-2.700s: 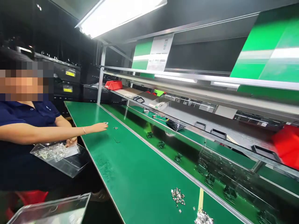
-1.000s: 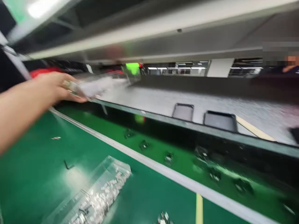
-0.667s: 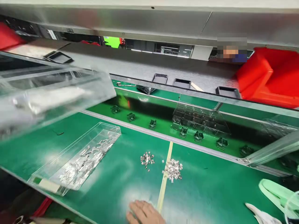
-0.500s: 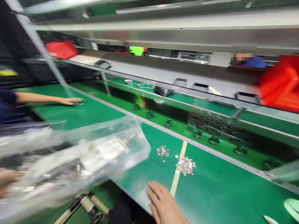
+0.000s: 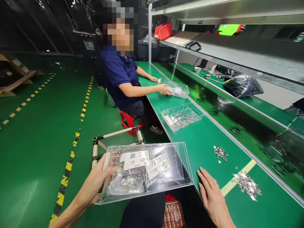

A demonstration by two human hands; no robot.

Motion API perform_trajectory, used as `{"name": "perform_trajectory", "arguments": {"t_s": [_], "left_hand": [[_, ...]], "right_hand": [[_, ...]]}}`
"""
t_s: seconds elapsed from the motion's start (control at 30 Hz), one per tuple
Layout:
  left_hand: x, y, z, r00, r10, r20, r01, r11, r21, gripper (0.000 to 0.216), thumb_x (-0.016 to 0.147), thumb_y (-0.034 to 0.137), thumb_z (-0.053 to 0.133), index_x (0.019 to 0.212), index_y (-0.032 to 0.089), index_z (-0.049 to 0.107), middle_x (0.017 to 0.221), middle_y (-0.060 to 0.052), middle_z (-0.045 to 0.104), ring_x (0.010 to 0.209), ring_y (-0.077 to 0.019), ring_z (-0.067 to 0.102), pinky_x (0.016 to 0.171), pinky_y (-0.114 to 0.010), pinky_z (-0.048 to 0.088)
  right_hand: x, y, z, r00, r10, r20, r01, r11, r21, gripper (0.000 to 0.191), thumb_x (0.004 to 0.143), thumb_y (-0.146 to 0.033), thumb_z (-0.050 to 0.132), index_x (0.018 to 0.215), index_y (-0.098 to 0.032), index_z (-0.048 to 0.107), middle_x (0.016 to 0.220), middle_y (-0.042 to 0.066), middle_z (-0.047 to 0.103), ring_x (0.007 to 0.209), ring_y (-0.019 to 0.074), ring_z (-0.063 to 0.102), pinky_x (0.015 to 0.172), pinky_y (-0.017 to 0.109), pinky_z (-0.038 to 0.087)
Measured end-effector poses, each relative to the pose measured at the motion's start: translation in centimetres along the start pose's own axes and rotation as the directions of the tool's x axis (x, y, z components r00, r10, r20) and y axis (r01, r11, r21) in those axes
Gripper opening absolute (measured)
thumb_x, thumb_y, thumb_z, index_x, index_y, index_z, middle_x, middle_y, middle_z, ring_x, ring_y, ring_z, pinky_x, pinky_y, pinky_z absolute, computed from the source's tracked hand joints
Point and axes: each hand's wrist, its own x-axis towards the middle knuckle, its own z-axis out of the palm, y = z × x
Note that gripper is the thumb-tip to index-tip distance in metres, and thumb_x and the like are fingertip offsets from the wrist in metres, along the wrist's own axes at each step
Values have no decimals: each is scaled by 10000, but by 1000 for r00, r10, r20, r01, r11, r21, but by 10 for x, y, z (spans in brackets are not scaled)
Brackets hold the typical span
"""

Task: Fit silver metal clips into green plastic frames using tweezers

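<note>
My left hand (image 5: 101, 175) grips the left end of a clear plastic box (image 5: 180, 185), held in front of me beside the bench edge. Inside lie clear bags (image 5: 133, 183) of small metal parts, with white printed labels (image 5: 136, 159) on top. My right hand (image 5: 212, 196) rests at the edge of the green bench (image 5: 190, 134), fingers stretched out and holding nothing. Beyond its fingertips lies a small pile of metal parts (image 5: 220, 153). A larger shiny pile (image 5: 249, 186) lies to the right, next to a pale yellow tape strip (image 5: 225, 188).
Another clear box (image 5: 173, 126) with loose metal parts stands farther along the bench. A seated co-worker (image 5: 118, 72) has both hands at a third clear box (image 5: 182, 90). A pipe frame (image 5: 118, 132) stands at left. A shelf (image 5: 228, 55) overhangs the bench.
My view has swung left, bringing the co-worker into sight. The box in my left hand now shows in full before me. My right hand stays at the bench edge. The co-worker's hands now touch a box.
</note>
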Motion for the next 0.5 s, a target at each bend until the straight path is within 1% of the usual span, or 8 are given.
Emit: {"name": "perform_trajectory", "arguments": {"t_s": [0.07,0.13,0.2,0.3,0.4,0.47,0.5], "left_hand": [[-1,-7,-10,1000,13,-26,-14,1000,-7,832,694,396,821,1454,262,510,1158,-28,751,892,-248,706,817,-318,575],[1,-15,-18,999,17,-36,-18,999,-30,816,696,370,816,1444,254,511,1248,-39,727,976,-264,705,838,-318,575],[3,-22,-26,999,24,-26,-25,998,-57,799,698,348,800,1437,255,512,1297,-44,713,1078,-291,695,886,-333,576],[4,-31,-40,998,28,-57,-29,999,-22,772,683,304,766,1414,237,528,1280,-49,726,1166,-311,676,958,-350,565],[-2,-38,-53,994,6,-112,-6,1000,2,777,647,257,726,1401,225,543,1246,-48,739,1159,-318,680,948,-359,570],[-3,-44,-50,990,-15,-139,19,999,27,767,633,256,727,1382,213,564,1227,-54,740,1115,-311,692,910,-366,581],[-1,-48,-42,987,-31,-158,40,998,53,717,667,283,743,1361,204,581,1218,-62,736,1085,-300,698,895,-379,586]], "right_hand": [[2,1,-1,1000,-10,2,10,1000,-2,500,1076,-334,447,1570,-261,409,1593,92,488,1415,300,511,1095,542,544],[4,3,-4,1000,-28,6,28,999,-26,510,1075,-378,437,1571,-262,415,1592,88,493,1392,310,530,1073,537,553],[7,8,-7,998,-65,13,66,996,-57,521,1067,-416,433,1565,-263,431,1579,89,510,1339,319,572,1019,529,575],[16,21,-8,993,-122,7,122,991,-48,496,1050,-456,450,1511,-280,505,1510,86,581,1245,320,631,941,518,596],[27,32,-3,993,-115,-3,115,993,-15,457,1040,-473,469,1445,-287,570,1454,95,618,1202,336,641,920,542,589],[32,31,-1,995,-96,-5,96,995,-8,445,1037,-435,488,1445,-278,571,1446,117,614,1200,348,633,928,564,578],[32,27,-3,996,-89,-9,89,996,2,435,1037,-394,504,1451,-276,565,1441,128,612,1207,345,628,939,565,574]]}}
